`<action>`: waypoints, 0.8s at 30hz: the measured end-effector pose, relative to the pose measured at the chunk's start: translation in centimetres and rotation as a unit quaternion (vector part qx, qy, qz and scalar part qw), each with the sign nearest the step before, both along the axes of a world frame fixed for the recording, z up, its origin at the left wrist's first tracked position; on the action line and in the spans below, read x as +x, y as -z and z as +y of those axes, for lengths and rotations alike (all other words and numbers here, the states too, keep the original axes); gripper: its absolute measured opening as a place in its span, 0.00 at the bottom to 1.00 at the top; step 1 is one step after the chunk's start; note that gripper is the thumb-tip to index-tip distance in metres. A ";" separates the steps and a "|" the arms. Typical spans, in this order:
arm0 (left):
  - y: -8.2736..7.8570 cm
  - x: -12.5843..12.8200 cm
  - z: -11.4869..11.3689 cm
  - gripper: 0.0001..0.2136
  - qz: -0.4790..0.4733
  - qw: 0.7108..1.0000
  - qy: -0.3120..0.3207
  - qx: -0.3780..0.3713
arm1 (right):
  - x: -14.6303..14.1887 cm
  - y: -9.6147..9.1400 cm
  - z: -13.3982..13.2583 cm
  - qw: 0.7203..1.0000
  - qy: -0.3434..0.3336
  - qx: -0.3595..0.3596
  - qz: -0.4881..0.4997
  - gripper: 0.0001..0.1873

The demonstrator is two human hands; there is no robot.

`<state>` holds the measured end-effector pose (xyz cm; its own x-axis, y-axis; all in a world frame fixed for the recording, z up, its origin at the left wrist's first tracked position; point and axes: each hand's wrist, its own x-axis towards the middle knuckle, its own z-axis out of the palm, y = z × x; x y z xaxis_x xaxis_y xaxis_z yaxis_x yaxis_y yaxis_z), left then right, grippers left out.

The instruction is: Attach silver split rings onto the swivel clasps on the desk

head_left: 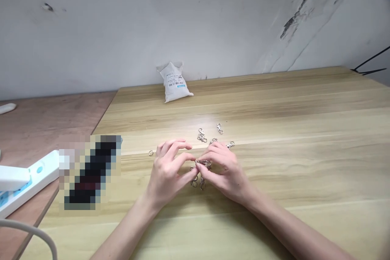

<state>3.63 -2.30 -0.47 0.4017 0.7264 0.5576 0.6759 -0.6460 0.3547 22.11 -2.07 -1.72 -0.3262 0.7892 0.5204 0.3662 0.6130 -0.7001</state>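
Note:
Both hands meet over the middle of a light wooden table (274, 130). My left hand (169, 170) and my right hand (224, 170) pinch a small silver metal clasp (202, 163) between their fingertips. More silver clasps lie on the table just beyond and under the hands: one clasp (201, 135), another (219, 128), and several partly hidden beneath the fingers (197, 182). A single small metal ring (151, 153) lies left of my left hand.
A small white sealed bag (174, 81) with a label stands at the back by the wall. A white power strip (27, 176) with a cable lies at the left on a reddish board (45, 122). A blurred-out dark object (91, 172) lies beside it.

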 end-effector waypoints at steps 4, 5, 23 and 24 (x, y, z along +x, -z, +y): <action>0.0 0.2 -0.1 0.03 0.004 1.000 -0.009 0.023 | 0.1 0.1 0.2 1.000 0.002 -0.018 0.015 0.05; 0.0 0.1 -0.1 0.03 0.000 1.000 -0.007 0.016 | 0.2 0.1 0.2 1.000 0.000 -0.024 0.019 0.05; 0.0 -0.5 0.3 0.04 -0.109 0.976 0.034 -0.186 | 0.7 -0.2 0.6 0.994 -0.048 -0.079 0.051 0.04; 0.0 -0.6 0.3 0.04 -0.100 0.979 0.034 -0.174 | 0.7 -0.2 0.6 0.995 -0.048 -0.075 0.044 0.04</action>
